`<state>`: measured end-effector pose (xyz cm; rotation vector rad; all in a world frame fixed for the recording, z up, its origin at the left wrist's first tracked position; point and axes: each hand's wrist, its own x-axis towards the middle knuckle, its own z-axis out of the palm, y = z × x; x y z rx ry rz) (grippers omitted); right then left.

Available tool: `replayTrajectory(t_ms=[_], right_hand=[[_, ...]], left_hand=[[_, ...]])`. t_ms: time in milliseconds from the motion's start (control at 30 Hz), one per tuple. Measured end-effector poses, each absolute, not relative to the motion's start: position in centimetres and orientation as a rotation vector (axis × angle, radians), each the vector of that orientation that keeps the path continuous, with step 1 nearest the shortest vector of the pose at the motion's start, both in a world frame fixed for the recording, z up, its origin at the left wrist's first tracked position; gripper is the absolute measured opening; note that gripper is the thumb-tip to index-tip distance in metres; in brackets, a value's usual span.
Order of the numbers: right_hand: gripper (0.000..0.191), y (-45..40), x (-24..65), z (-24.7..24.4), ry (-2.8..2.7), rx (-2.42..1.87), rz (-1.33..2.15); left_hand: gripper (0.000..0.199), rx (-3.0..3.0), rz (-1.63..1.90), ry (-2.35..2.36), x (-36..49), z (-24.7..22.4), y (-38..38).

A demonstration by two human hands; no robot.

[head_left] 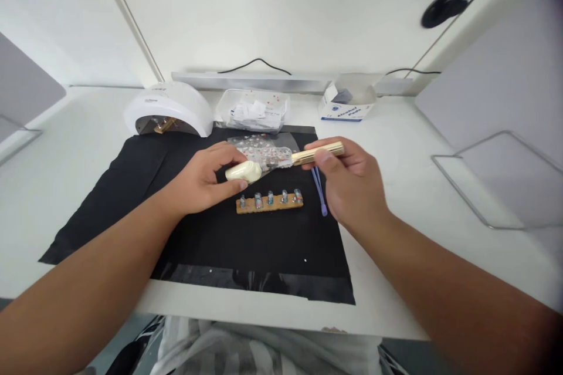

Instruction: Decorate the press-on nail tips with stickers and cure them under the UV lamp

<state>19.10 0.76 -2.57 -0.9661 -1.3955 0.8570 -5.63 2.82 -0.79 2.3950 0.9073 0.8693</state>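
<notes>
Bare forearms [101, 281] are spanning the space nearest my camera, above the white surface [396, 140] and black mat [246, 246]. I'm seeing the left hand [202, 181] gripping a cream bottle [244, 172], thumb and fingers parted only by its girth. The right hand [352, 178] is pinching a gold brush handle [316, 154] firmly. Both things are hovering beyond the wooden strip [269, 208] of nail tips [258, 199] (I'm counting five). The handle's long axis is running crosswise, rising rightward; its brush end is pointing left, toward the bottle. I'm judging the brush is either leaving or entering the bottle; the next move is probably calling for steady alignment.
</notes>
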Motion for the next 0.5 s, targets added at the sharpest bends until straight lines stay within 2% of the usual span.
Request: replayTrajectory(t_ms=[100,200,333,500], right_hand=[[0.010,1.0,19.4,-2.6,-1.350,-0.907,0.865],[0.010,0.5,19.3,-2.3,-1.548,-0.983,0.915],[0.009,-0.2,19.0,-1.8,-1.821,-1.035,0.818],[0.010,-0.1,18.8,-1.7,-1.904,-1.045,0.778]], left_hand=[[0.018,2.217,0.924,1.047,-6.1,-1.3,3.4],[0.021,2.103,0.962,1.094,-6.1,-1.4,3.6],[0.021,2.116,0.950,1.107,-5.9,-1.4,3.5],[0.021,2.130,0.916,1.128,-5.7,-1.3,3.3]])
